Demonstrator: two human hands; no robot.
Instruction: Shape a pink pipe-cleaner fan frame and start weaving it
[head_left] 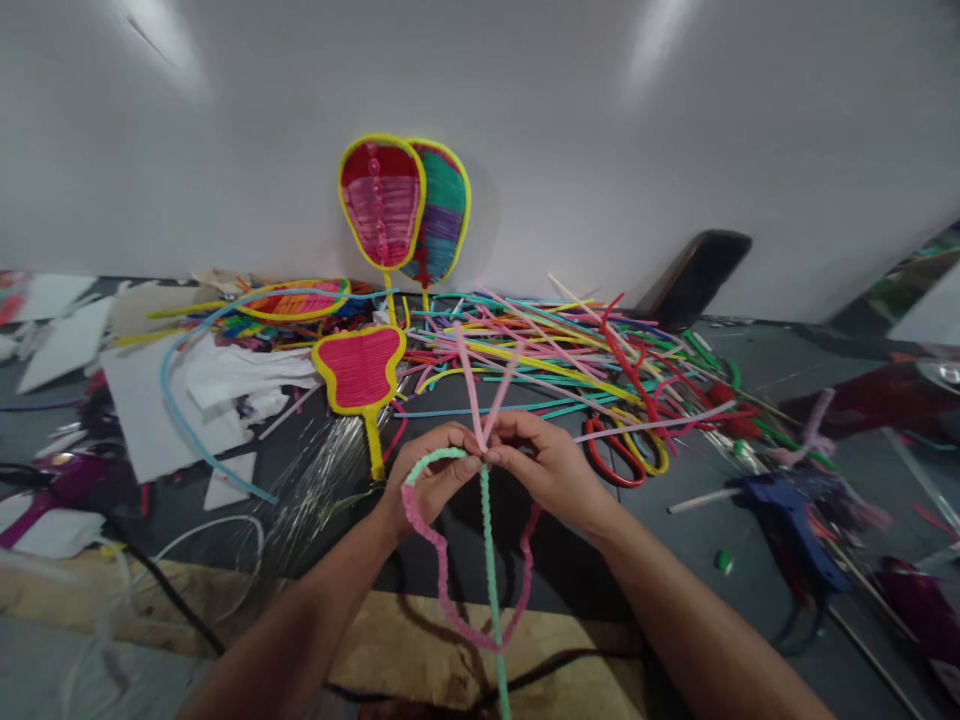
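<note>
In front of me, both hands are at the top of a shape made of twisted pipe cleaners. It has a wavy pink loop (448, 598) and a mint green twisted stem (490, 555) running down its middle. My left hand (436, 468) is closed in a pinch on the shape's upper end, where a short green stretch curves off to the left. Fingertips of my right hand (546, 468) pinch light pink pipe cleaners (468, 385) at the same joint; two ends stick up in a V. The exact crossing is hidden by my fingers.
Loose pipe cleaners (525, 350) are piled at the back, with finished fans (381, 205) leaning on the wall. Scissors (619, 460) and a blue glue gun (795, 530) lie right. A dark phone-like slab (697, 278) leans behind. White paper (150, 420) lies left.
</note>
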